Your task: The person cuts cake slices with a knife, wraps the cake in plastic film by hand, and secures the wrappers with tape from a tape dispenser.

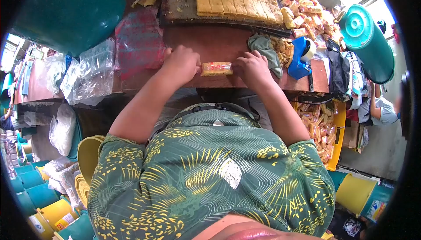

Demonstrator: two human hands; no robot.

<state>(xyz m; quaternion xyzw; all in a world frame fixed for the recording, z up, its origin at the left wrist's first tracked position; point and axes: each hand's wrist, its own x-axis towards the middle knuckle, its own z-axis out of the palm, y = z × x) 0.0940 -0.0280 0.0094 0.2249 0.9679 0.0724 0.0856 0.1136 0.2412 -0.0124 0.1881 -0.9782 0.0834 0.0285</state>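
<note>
A cake slice wrapped in clear film with red print lies crosswise at the near edge of the brown table. My left hand is closed at the packet's left end, fingers curled in. At the opposite end, my right hand pinches the wrapper in the same way. The fingertips are partly hidden behind the knuckles. Behind the hands, a dark baking tray holds a slab of yellow cake scored into strips. A green cloth lies just beyond my right hand.
Printed wrapping film and clear plastic bags lie at left, below a large green tub. At right stand a blue tape dispenser, a heap of wrapped cakes and a yellow crate. A person's sleeve shows far right.
</note>
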